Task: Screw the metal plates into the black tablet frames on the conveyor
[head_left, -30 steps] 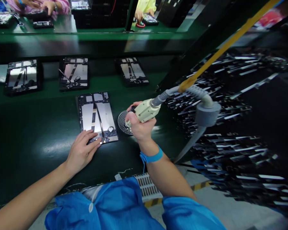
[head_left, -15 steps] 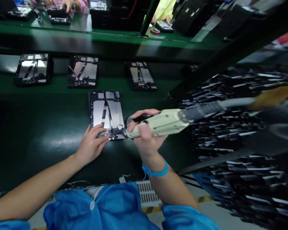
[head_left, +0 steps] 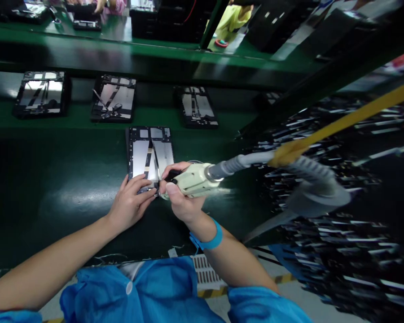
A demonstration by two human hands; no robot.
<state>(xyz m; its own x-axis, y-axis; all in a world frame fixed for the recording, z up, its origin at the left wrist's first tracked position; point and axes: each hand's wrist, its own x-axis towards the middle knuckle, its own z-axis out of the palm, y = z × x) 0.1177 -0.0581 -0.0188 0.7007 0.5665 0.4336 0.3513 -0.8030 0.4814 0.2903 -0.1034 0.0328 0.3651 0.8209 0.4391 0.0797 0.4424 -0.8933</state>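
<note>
An opened tablet chassis point(head_left: 150, 152) with silver plates and black ribbon cables lies flat on the dark green bench in front of me. My left hand point(head_left: 132, 202) rests on its near edge, fingers spread and pressing down. My right hand point(head_left: 179, 197) is wrapped round a cream electric screwdriver point(head_left: 191, 180), its tip pointing left at the chassis's near right corner, close to my left fingertips. A grey hose point(head_left: 242, 162) and a yellow cable point(head_left: 343, 121) run off from the tool to the right. A blue strap point(head_left: 208, 242) circles my right wrist.
Three more open chassis point(head_left: 40, 93) point(head_left: 113, 104) point(head_left: 199, 106) lie in a row on the belt behind. A round screw dish peeks out behind the tool. Other people's hands point(head_left: 101, 6) work at the far bench. Blurred racks of parts point(head_left: 340, 215) fill the right side.
My right hand has swung the screwdriver left from over the round dish to the chassis's near right corner. My left hand has stayed on the chassis's near edge.
</note>
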